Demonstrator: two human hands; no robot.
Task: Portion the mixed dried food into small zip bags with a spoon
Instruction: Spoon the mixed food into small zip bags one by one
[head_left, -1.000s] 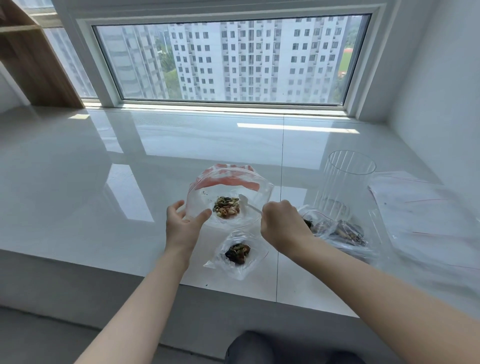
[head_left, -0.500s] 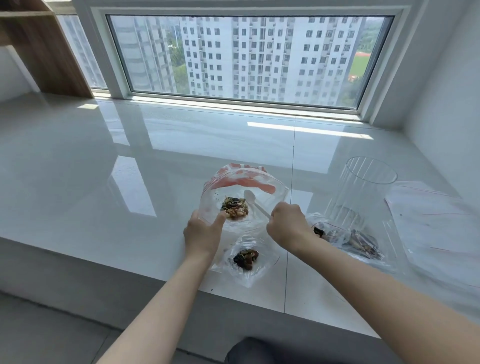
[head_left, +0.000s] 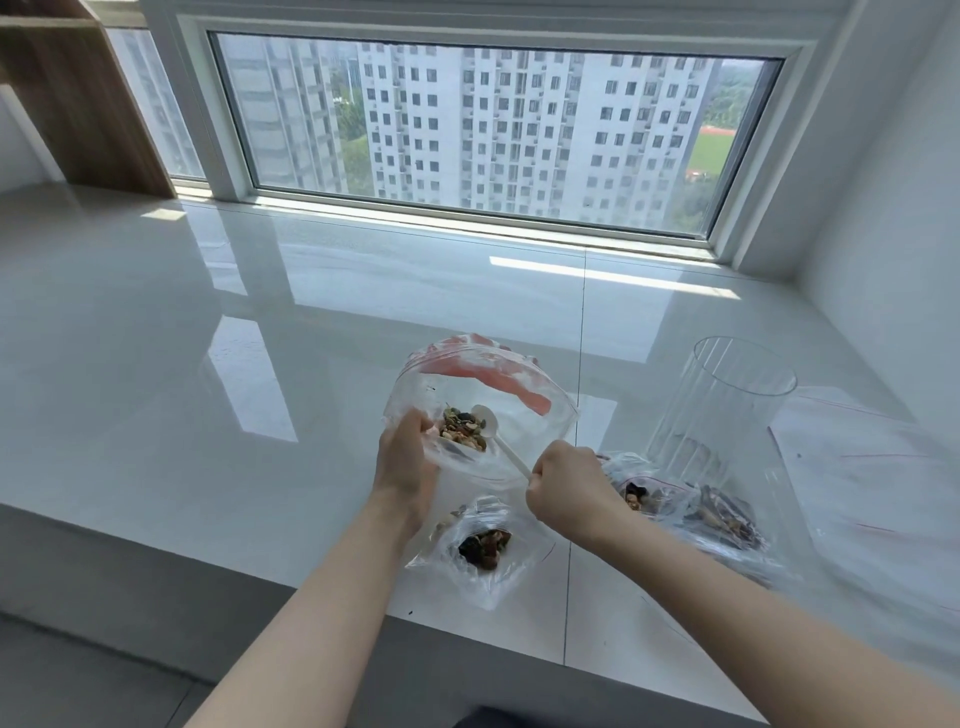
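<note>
Left hand (head_left: 408, 457) grips the near-left edge of the large clear bag (head_left: 483, 415), thumb on the plastic, holding the mouth open. Bag has a red zip strip along its far rim. Mixed dried food (head_left: 462, 434) sits in a small pile inside the bag, just right of the left thumb.

Right hand (head_left: 563, 488) is clenched around the handle of the white spoon (head_left: 498, 439). Spoon runs up and left from the fist; its bowl is inside the bag, touching the right side of the food pile. Cannot tell if anything is in the bowl.

Small zip bag (head_left: 483, 545) lies flat on the white glossy sill (head_left: 260, 415), below and between the two hands, dark food portion in it. More filled small bags (head_left: 691, 506) lie just right of the right hand. Clear ribbed cup (head_left: 722, 410) stands upright beyond them, up and right of the fist. Flat empty zip bags (head_left: 872, 467) lie farther right.
</note>
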